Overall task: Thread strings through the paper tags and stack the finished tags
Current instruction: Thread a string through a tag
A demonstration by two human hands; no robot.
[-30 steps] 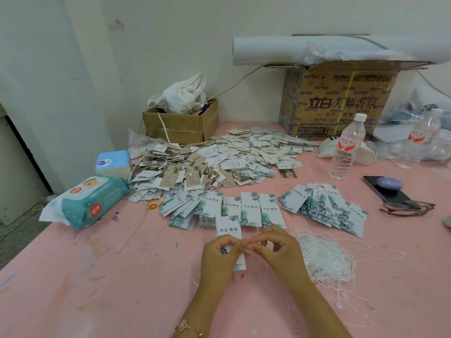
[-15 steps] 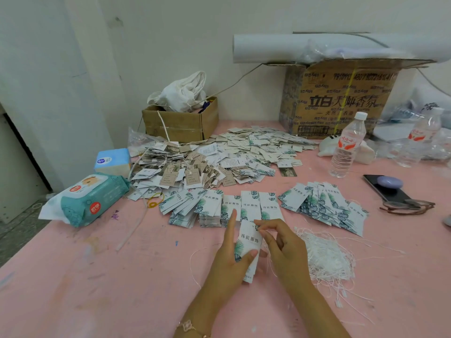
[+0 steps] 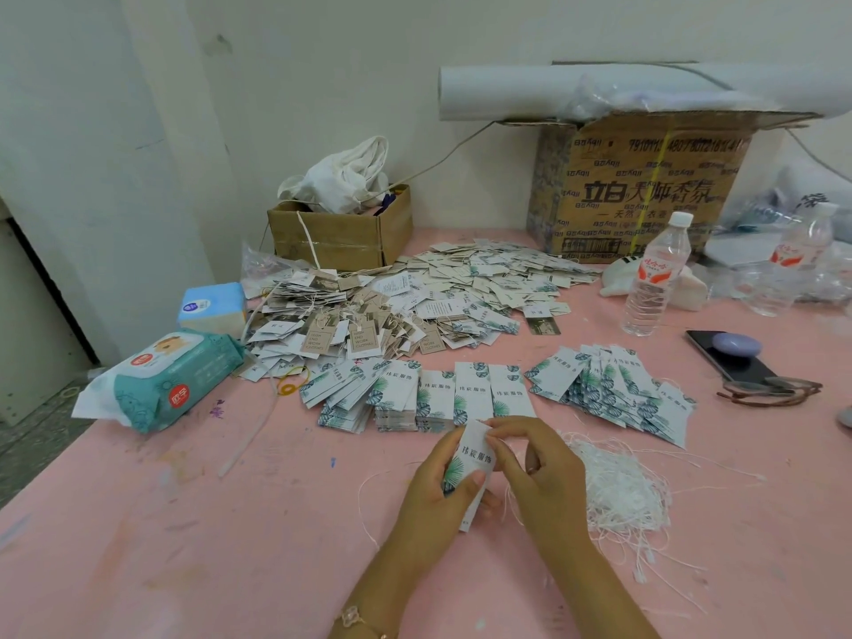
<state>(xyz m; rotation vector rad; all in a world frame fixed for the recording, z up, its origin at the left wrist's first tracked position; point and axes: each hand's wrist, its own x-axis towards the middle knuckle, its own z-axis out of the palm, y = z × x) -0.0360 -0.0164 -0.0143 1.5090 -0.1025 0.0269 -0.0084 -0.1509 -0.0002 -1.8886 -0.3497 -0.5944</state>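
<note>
Above a pink table (image 3: 184, 523), the left hand (image 3: 428, 495) grips an upright leaf-printed paper tag (image 3: 475, 456), thumb curled across its face. The right hand (image 3: 544, 472) pinches at the tag's top corner, apparently working a string through; the hole is hidden. Steadying the tag and drawing the string fully through seems wise before adding it to the fanned stacks (image 3: 475, 394) just beyond. Loose strings (image 3: 618, 495) lie beside the right hand.
</note>
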